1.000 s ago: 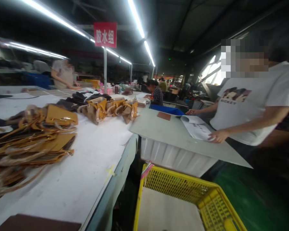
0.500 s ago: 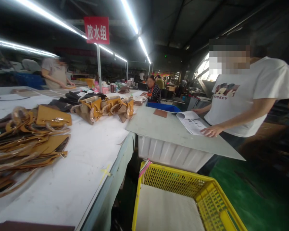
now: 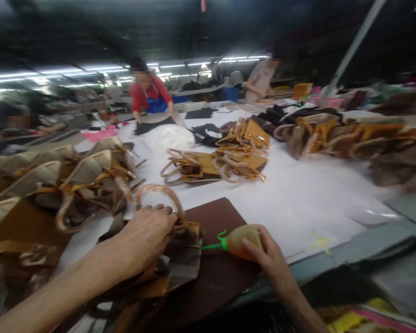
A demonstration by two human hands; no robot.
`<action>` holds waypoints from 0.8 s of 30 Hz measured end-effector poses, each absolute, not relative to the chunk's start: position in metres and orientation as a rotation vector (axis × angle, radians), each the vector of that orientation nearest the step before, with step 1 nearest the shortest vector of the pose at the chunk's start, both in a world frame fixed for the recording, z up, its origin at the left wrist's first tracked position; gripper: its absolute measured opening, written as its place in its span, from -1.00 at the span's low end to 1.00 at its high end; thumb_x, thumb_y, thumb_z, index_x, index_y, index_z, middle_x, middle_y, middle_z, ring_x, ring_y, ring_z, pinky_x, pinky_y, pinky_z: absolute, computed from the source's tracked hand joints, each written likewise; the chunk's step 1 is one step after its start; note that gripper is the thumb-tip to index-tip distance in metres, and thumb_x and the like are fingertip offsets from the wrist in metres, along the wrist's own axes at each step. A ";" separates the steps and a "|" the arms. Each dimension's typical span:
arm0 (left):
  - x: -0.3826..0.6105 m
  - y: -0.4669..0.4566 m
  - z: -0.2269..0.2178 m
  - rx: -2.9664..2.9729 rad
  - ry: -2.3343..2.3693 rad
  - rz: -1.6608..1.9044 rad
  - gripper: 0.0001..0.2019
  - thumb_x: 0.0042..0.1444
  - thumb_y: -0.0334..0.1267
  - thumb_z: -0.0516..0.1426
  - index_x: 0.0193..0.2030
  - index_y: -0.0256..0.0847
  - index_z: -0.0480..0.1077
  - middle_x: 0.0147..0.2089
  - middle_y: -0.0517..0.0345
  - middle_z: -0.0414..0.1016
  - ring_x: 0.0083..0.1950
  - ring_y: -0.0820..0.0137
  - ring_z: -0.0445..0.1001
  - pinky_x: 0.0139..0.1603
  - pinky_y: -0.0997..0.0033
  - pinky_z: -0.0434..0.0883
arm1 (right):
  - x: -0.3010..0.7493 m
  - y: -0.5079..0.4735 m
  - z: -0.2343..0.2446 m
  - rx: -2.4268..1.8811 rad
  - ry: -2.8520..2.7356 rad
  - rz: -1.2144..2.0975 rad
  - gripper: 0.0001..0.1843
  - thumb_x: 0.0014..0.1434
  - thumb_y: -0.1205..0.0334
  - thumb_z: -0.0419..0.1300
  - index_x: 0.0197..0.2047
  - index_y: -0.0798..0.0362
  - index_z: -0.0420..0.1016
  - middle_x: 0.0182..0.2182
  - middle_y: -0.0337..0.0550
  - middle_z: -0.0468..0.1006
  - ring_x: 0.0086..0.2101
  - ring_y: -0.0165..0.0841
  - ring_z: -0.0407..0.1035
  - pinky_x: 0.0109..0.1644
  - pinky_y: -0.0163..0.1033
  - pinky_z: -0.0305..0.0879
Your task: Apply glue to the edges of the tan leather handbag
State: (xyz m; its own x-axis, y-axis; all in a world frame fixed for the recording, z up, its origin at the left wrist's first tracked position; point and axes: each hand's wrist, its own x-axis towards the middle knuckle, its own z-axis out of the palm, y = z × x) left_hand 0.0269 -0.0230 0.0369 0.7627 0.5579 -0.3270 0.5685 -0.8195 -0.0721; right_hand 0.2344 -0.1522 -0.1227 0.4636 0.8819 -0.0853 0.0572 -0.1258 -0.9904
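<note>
My left hand (image 3: 142, 238) lies palm down on a tan and brown leather bag piece (image 3: 175, 252), with the fingers curled at the base of its looped handle (image 3: 159, 196). My right hand (image 3: 263, 252) is wrapped round a small squeeze bottle (image 3: 241, 240) of amber fluid with a green nozzle (image 3: 217, 243) that points left toward the bag piece. Both rest over a dark brown mat (image 3: 217, 273) at the near edge of the white worktable (image 3: 298, 199).
Heaps of tan bags and handles lie at left (image 3: 65, 185), in the middle (image 3: 225, 159) and at right (image 3: 353, 134). A person in red (image 3: 149, 95) works across the table, another stands further back (image 3: 260, 78). A yellow crate corner (image 3: 367, 319) shows below right.
The view has swung left and down from the white-shirted person and the yellow crate to the table. Both my hands have come into view, one on the bag piece, one on the bottle.
</note>
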 end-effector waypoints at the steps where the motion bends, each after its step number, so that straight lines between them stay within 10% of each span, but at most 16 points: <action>1: 0.021 -0.021 0.036 2.904 0.970 -0.562 -0.80 0.05 -0.54 0.03 -0.20 -0.32 0.38 -0.20 -0.04 0.42 -0.17 0.21 0.40 -0.13 0.21 0.35 | 0.235 -0.151 -0.125 -1.557 -0.863 0.884 -0.63 0.05 -0.06 0.15 -0.17 0.00 0.25 -0.32 -0.23 0.42 -0.25 -0.22 0.28 -0.14 -0.14 0.14; 24: 0.009 -0.016 0.008 3.021 0.798 -0.334 -0.85 -0.08 -0.48 0.07 -0.31 -0.34 0.38 -0.32 -0.06 0.40 -0.33 0.15 0.38 -0.30 0.14 0.37 | 0.220 -0.155 -0.123 -1.771 -0.954 0.797 -0.53 -0.02 -0.11 0.19 -0.12 -0.04 0.25 -0.29 -0.23 0.42 -0.24 -0.18 0.28 -0.13 -0.13 0.17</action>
